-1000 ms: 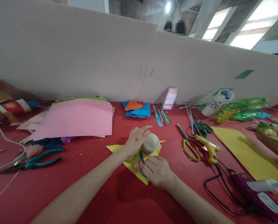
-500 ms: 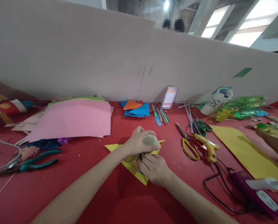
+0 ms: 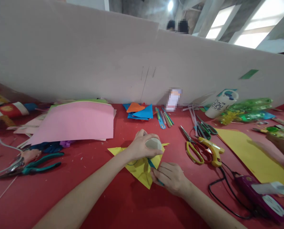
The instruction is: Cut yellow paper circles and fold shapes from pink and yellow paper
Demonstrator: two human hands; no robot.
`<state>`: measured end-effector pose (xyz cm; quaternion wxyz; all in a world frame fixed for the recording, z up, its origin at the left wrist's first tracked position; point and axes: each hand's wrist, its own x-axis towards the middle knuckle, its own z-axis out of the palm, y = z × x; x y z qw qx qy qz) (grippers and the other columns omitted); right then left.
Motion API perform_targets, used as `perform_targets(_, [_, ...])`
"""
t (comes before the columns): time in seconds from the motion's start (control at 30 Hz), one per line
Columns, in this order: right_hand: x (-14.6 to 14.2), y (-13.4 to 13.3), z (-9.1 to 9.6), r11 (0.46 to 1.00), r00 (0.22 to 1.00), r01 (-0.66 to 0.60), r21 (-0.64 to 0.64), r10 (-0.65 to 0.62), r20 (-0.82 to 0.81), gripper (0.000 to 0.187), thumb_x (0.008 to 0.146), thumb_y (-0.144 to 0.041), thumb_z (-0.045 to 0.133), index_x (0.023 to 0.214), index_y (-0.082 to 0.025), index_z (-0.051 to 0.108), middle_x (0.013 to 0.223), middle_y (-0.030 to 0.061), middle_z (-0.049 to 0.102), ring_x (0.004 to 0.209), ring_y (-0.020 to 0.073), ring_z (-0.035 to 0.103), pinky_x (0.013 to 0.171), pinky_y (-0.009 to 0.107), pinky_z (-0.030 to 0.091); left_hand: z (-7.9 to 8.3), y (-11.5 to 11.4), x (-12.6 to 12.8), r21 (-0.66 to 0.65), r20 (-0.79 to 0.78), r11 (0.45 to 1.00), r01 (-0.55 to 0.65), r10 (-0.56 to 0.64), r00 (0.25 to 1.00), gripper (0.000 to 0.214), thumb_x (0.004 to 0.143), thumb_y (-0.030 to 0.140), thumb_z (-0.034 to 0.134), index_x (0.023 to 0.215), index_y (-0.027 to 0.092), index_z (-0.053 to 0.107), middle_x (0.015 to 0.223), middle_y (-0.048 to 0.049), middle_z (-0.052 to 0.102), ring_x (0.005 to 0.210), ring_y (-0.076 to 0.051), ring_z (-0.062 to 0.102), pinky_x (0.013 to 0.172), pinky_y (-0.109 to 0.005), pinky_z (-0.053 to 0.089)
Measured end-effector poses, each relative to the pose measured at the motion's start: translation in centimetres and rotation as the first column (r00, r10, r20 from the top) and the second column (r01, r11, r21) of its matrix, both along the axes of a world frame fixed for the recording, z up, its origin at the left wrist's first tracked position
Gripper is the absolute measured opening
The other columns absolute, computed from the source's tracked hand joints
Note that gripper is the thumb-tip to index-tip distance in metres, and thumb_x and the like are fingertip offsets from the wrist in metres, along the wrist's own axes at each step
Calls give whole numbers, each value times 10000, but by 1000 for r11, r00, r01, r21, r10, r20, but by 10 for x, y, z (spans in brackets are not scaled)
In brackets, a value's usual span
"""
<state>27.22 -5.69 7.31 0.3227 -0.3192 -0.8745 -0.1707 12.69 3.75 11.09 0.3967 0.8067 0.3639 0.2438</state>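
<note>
A piece of yellow paper with pointed corners lies on the red table, and a curved dark line shows on it. My left hand is closed around a pale, round, cup-like object standing on this paper. Close by on the right, my right hand grips a slim teal pen, whose upper end points toward the round object. My fingers cover part of the pen, and I cannot tell whether its tip touches the paper.
Pink sheets and teal-handled pliers lie left. Markers and blue paper pieces lie behind. Yellow-handled scissors, a yellow glue gun and its cord are at right. Another person's hand shows at the right edge.
My right hand has moved right, away from my left hand, uncovering more of the teal pen. My left hand and the round object stay put. The other person's hand has shifted right.
</note>
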Motion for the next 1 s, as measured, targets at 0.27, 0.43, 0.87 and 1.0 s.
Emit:
perform_targets(0.27, [24, 3, -4, 975, 921, 62, -215, -139, -365, 227, 835, -118, 517, 623, -181, 565, 467, -15, 535, 412, 95, 441, 451, 216, 382, 2, -1, 0, 11, -35, 1000, 1, -1, 999, 466, 593, 500, 703, 1002, 305, 594, 877, -9, 404, 940, -217, 414, 891, -373, 365])
perform_targets(0.43, [31, 6, -2, 912, 828, 117, -394, -309, -468, 272, 842, -193, 499, 594, -179, 610, 457, -15, 535, 410, 99, 494, 441, 200, 395, 3, -1, 1, 16, -58, 1000, -25, 26, 998, 476, 581, 467, 722, 1007, 291, 599, 882, -14, 415, 940, -224, 413, 891, -380, 361])
perform_targets(0.87, [40, 14, -11, 663, 578, 42, -748, -627, -523, 417, 816, -406, 490, 475, -174, 551, 414, -2, 529, 402, 116, 473, 445, 215, 388, 0, 1, -1, 63, -63, 998, -10, 14, 998, 501, 597, 552, 679, 1021, 299, 593, 879, -17, 412, 938, -229, 406, 882, -389, 364])
perform_targets(1.0, [43, 20, -12, 644, 508, -16, -765, -654, -561, 380, 798, -446, 512, 570, -159, 614, 416, -1, 533, 398, 117, 459, 430, 219, 378, -1, 1, -1, 60, -59, 998, -6, 9, 998, 506, 591, 546, 688, 1023, 301, 591, 873, -15, 409, 946, -230, 403, 886, -390, 363])
